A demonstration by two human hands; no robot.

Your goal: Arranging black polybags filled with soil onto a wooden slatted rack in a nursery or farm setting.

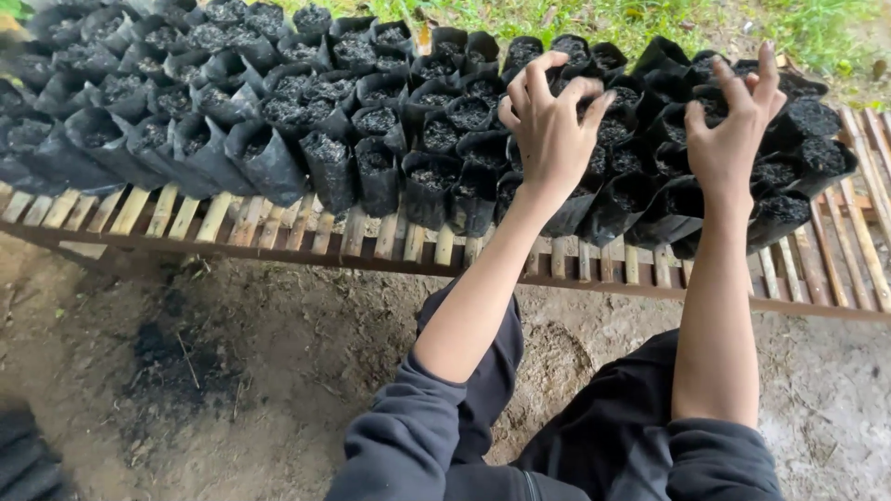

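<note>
Bags (469, 116): black, soil-filled, packed on slatted rack (278, 227). Judged soft-walled, heavy, spillable; best gripped at sides. Left hand (549, 125), right hand (733, 130) spread open, fingers rested on bag rims, nothing gripped.

Black plastic bags (269, 158) with dark speckled soil (376, 119), pale tan wooden slats (223, 218), rusty brown rail (650, 289), dark grey sleeves (408, 436), green grass (650, 19) far, brown dirt ground (232, 371)

Soft, even daylight, faint shadows, slight blur at the edges.
</note>
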